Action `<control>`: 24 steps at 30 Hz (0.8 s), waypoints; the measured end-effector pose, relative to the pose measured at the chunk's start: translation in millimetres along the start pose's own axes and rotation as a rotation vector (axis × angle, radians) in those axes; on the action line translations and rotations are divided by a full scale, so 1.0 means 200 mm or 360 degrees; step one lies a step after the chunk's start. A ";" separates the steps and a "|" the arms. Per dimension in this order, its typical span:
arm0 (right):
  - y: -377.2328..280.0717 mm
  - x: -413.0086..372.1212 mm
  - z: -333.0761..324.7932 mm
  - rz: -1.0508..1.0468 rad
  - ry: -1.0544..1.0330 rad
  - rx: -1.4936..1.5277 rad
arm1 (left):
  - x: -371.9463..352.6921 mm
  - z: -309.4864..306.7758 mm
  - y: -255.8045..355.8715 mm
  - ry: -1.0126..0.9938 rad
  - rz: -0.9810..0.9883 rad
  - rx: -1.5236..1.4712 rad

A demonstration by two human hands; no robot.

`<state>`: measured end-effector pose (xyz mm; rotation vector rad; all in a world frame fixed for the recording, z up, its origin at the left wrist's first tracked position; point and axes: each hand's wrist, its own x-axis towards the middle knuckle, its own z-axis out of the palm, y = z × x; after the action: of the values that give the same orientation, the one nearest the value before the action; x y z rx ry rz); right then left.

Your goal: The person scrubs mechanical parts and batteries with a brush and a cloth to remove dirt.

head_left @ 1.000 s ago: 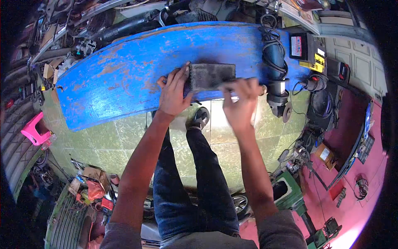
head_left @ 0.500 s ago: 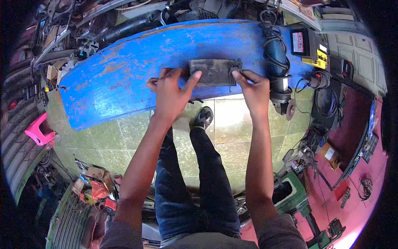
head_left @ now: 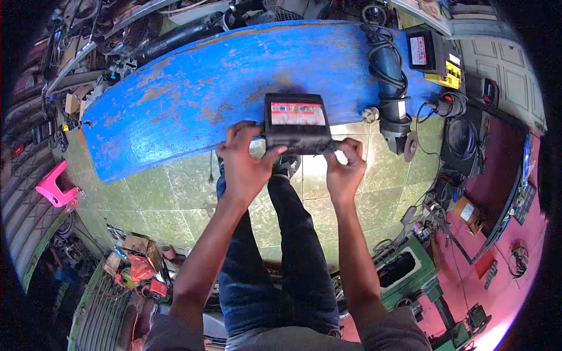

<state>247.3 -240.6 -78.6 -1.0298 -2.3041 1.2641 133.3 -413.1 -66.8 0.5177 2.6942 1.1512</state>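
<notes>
A black battery [head_left: 297, 137] with a red and white label is held out in front of me, past the near edge of the blue bench [head_left: 193, 93]. My left hand [head_left: 246, 161] grips its left end, with the thumb along the lower edge. The right end is pinched by my right hand [head_left: 345, 167], thumb and fingers closed at its lower corner. The labelled side faces up toward me. A small round whitish thing [head_left: 370, 114] lies on the bench edge, right of the battery.
A large angle grinder [head_left: 393, 111] with its coiled cable lies across the bench's right end. Behind it stands another black and yellow battery [head_left: 430, 61]. A pink stool [head_left: 58, 184] is at left; a green metal machine [head_left: 410, 269] is at lower right.
Both hands have drawn the battery toward me, from over the bench to past its near edge. It has turned, so its red and white label now shows.
</notes>
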 end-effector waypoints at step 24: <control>-0.15 0.39 0.25 -0.0803 -0.0125 -0.0669 | 0.20 0.24 -0.41 0.0126 0.0640 0.0340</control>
<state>152.4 -224.5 -86.6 -0.4493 -2.7195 0.6493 89.3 -417.7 -159.7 1.1113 2.8816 0.9836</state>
